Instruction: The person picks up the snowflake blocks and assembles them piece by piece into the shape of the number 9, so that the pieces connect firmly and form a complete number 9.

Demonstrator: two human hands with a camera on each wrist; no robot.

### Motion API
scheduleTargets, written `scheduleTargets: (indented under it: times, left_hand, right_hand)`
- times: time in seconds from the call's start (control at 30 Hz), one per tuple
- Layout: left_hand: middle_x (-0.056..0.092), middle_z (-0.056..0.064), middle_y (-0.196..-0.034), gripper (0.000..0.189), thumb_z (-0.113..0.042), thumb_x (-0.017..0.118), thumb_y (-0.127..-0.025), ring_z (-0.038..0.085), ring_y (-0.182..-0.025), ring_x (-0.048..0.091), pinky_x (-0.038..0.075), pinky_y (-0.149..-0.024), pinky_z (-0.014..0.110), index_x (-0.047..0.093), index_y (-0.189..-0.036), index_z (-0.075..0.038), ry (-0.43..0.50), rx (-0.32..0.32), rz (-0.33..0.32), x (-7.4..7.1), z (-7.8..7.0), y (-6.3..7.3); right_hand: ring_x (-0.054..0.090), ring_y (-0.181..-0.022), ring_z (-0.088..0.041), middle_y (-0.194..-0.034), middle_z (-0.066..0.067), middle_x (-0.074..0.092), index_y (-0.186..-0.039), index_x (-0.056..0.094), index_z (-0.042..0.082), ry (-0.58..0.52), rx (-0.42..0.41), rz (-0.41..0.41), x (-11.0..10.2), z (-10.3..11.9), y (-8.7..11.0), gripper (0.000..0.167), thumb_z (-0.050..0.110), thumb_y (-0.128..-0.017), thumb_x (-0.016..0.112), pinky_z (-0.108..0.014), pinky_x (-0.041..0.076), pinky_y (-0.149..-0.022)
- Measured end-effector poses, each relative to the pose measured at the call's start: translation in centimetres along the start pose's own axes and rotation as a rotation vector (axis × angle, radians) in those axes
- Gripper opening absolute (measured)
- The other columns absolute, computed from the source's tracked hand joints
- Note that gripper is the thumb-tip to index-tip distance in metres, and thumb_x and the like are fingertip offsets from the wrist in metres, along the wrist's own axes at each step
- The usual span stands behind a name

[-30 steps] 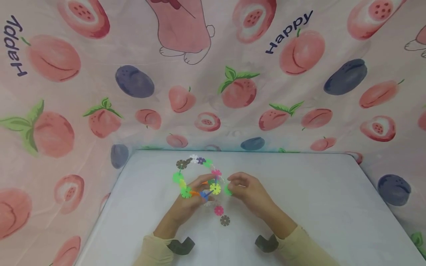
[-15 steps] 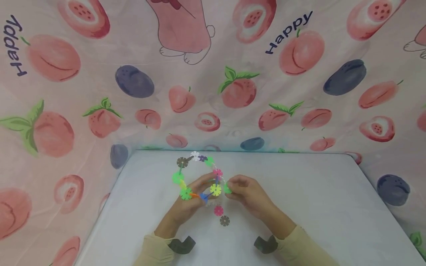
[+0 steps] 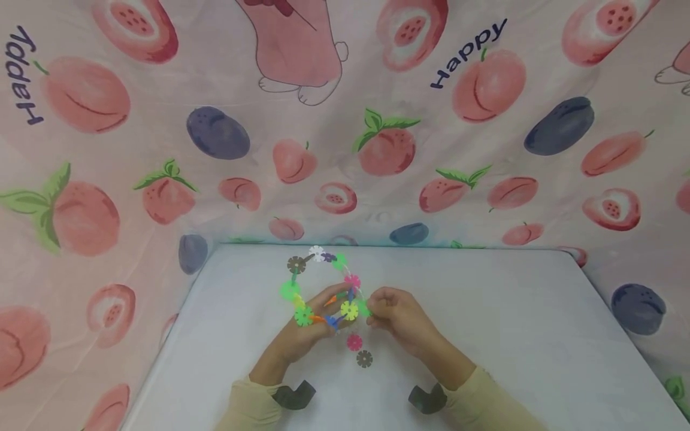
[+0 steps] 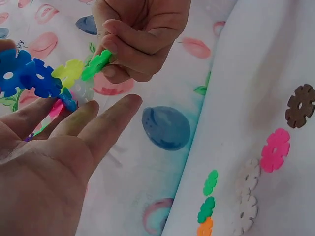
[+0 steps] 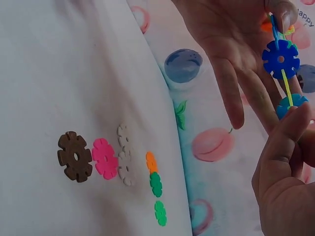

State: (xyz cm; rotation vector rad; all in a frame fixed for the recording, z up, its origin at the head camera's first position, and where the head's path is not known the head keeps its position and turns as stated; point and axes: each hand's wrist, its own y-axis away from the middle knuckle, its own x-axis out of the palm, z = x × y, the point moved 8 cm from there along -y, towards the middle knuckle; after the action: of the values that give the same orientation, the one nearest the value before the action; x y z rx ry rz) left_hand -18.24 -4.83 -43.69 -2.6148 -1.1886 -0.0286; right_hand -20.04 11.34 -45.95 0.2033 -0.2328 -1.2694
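A ring-shaped chain of colourful notched plastic snowflake discs hangs from my left hand, whose thumb presses on it in the right wrist view. Two blue discs lead to a yellow disc in the left wrist view. My right hand pinches a bright green disc between thumb and fingertips, its edge right at the yellow disc. The other left fingers stretch out below the chain. From the right wrist side, the right fingers hide the green disc.
Loose discs lie on the white table below the hands: brown, pink, two white, orange, and two green. Behind the table hangs a fruit-print cloth.
The right hand has moved slightly left with the green disc, closer to the yellow disc. The ring chain has shifted a little; the left hand stays nearly still.
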Motion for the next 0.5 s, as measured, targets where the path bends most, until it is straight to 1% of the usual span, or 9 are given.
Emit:
scheduleTargets:
  times: [0.1,0.23,0.37,0.5]
  left_hand:
    - [0.024,0.025,-0.164,0.076,0.01,0.045,-0.082,0.023,-0.144,0.046,0.049,-0.109,0.032,0.03,-0.156,0.0,-0.011,-0.019,-0.011,-0.14,0.21,0.04]
    - [0.027,0.026,-0.162,0.074,0.008,0.044,-0.083,0.018,-0.138,0.051,0.05,-0.105,0.028,0.031,-0.155,-0.001,-0.034,-0.03,-0.02,-0.15,0.39,0.11]
    - [0.03,0.026,-0.161,0.074,0.007,0.045,-0.083,0.016,-0.136,0.053,0.049,-0.107,0.028,0.032,-0.155,-0.003,-0.044,-0.038,-0.03,-0.16,0.53,0.17]
    - [0.031,0.027,-0.159,0.074,0.008,0.043,-0.083,0.015,-0.134,0.055,0.049,-0.108,0.03,0.032,-0.155,-0.002,-0.042,-0.032,-0.029,-0.2,0.55,0.3]
  right_hand:
    - [0.066,-0.079,-0.018,-0.077,0.0,0.056,-0.107,0.059,-0.004,0.005,-0.005,0.007,0.18,-0.08,-0.03,0.018,0.012,-0.1,0.062,-0.025,0.058,-0.078]
    - [0.066,-0.077,-0.016,-0.077,0.0,0.056,-0.107,0.058,-0.005,-0.009,-0.017,-0.002,0.36,0.03,-0.02,0.015,0.009,-0.101,0.06,-0.025,0.059,-0.077]
    - [0.066,-0.075,-0.015,-0.076,0.0,0.057,-0.104,0.057,-0.005,-0.033,-0.019,-0.017,0.4,0.15,-0.03,0.014,0.009,-0.101,0.059,-0.026,0.059,-0.077]
    - [0.065,-0.075,-0.017,-0.076,-0.001,0.057,-0.103,0.058,-0.004,-0.041,-0.012,-0.004,0.43,0.01,-0.21,0.014,0.009,-0.101,0.06,-0.026,0.059,-0.077]
